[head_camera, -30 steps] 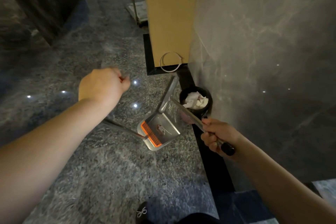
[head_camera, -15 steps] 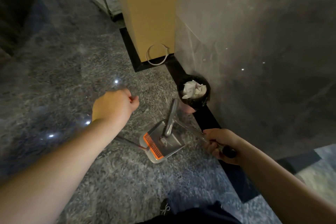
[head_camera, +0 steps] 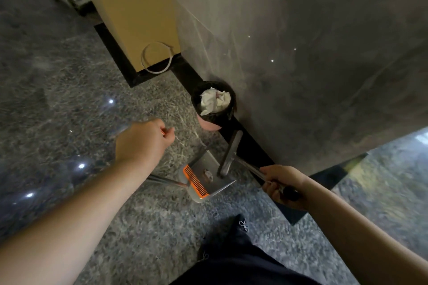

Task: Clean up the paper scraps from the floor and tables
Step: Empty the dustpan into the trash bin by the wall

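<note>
A metal dustpan [head_camera: 215, 183] with an orange comb edge sits low over the floor, and a small scrap [head_camera: 208, 174] lies inside it. My right hand [head_camera: 281, 186] grips its long handle near the black end. My left hand [head_camera: 143, 143] is curled round a thin rod with an orange tip. The rod's lower part [head_camera: 162, 180] shows beside the pan, and whatever is at its end is hidden. A small black-lined bin [head_camera: 214, 118] stands against the wall just beyond the pan, holding crumpled white paper [head_camera: 214, 99].
A grey marble wall [head_camera: 312, 53] rises on the right with a black skirting strip [head_camera: 250, 146] at its foot. A tan panel [head_camera: 134, 7] with a white wire loop [head_camera: 157, 58] stands behind the bin. My dark shoe [head_camera: 238, 224] is at the bottom. Speckled floor spreads left.
The dustpan has come down from its tilt at the bin's rim to lie low by the floor. My left hand has moved lower and to the right, and the view has dropped closer.
</note>
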`<state>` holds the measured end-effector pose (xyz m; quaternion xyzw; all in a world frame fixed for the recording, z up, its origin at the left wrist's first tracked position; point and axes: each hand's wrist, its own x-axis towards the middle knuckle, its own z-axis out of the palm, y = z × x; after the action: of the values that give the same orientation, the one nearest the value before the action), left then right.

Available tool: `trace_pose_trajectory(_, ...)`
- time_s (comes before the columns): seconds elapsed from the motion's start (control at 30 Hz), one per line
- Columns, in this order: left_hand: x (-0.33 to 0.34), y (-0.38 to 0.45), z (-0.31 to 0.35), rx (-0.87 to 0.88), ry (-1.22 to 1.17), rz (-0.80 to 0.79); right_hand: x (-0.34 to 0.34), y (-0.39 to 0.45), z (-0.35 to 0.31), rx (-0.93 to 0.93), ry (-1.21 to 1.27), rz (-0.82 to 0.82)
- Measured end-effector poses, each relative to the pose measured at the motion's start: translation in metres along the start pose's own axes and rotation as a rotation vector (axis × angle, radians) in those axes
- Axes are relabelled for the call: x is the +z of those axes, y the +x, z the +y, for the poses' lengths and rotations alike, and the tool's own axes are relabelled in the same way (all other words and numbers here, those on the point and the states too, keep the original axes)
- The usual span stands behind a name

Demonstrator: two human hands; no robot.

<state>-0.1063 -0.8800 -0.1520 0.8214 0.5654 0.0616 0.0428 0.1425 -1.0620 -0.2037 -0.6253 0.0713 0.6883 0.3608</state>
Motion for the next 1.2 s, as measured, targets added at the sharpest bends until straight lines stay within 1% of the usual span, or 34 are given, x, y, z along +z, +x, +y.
trace_pose_trajectory(0.07, 0.005, 0.012, 0.011, 0.023, 0.007, 0.001, -0.006, -0.002, -0.008, -0.036, -0.014, -0.01)
trace_pose_trajectory(0.2, 0.011, 0.039, 0.033, 0.075, 0.01, 0.001, -0.012, -0.007, -0.029, -0.223, -0.107, -0.075)
trace_pose_trajectory(0.4, 0.012, 0.076, 0.066, 0.058, 0.006, -0.068, -0.008, -0.003, -0.064, -0.331, -0.022, -0.216)
trace_pose_trajectory(0.53, 0.009, 0.095, 0.084, 0.07, 0.009, -0.136, -0.013, 0.004, -0.076, -0.458, -0.005, -0.343)
trace_pose_trajectory(0.6, 0.008, 0.105, 0.091, 0.086, 0.007, -0.14, -0.012, 0.006, -0.082, -0.509, 0.027, -0.376)
trace_pose_trajectory(0.67, 0.007, 0.114, 0.098, 0.108, 0.011, -0.141, -0.012, 0.008, -0.087, -0.553, 0.069, -0.364)
trace_pose_trajectory(0.73, 0.007, 0.124, 0.102, 0.157, -0.006, -0.147, -0.011, 0.012, -0.093, -0.594, 0.079, -0.28)
trace_pose_trajectory(0.83, 0.009, 0.142, 0.108, 0.243, -0.054, -0.156, -0.012, 0.02, -0.104, -0.664, 0.06, -0.074)
trace_pose_trajectory(0.93, 0.015, 0.163, 0.118, 0.339, -0.049, -0.179, -0.016, 0.027, -0.114, -0.654, 0.009, 0.132)
trace_pose_trajectory(1.1, 0.023, 0.194, 0.137, 0.503, -0.027, -0.234, -0.025, 0.037, -0.119, -0.73, -0.317, 0.564)
trace_pose_trajectory(1.2, 0.027, 0.211, 0.145, 0.53, -0.079, -0.342, -0.028, 0.043, -0.121, -0.722, -0.491, 0.75)
